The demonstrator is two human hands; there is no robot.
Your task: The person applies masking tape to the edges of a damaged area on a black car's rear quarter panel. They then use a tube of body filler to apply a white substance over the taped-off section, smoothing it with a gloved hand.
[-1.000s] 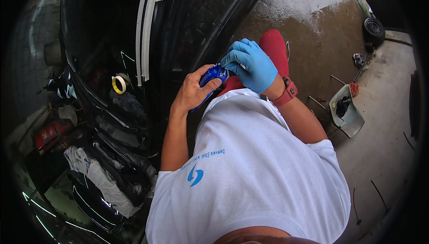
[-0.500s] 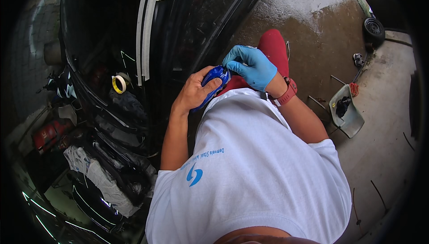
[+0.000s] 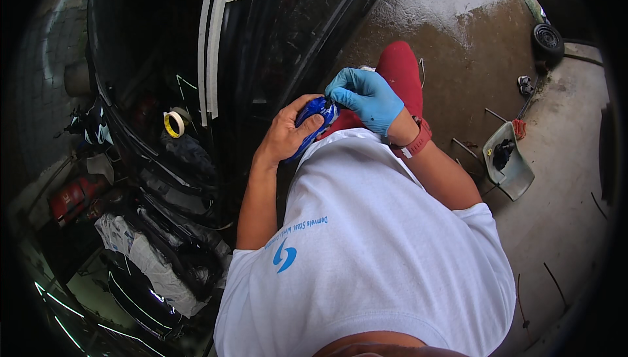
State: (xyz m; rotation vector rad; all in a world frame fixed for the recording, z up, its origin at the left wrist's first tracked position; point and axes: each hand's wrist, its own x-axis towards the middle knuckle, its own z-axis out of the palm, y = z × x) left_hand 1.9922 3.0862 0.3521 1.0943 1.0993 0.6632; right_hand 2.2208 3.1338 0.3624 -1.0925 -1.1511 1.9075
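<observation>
- Soft daylight, no hard shadows around me.
- Sheen on wet brown concrete floor (image 3: 458,36); pale reflections on glossy black car body (image 3: 275,23).
- Left side dim, murky.
- Fisheye: black vignette, edges bent.
- Centre sharp.

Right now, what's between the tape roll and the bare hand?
In the head view, the car's black body panel with a white stripe lies between the tape roll and the left hand.
</observation>
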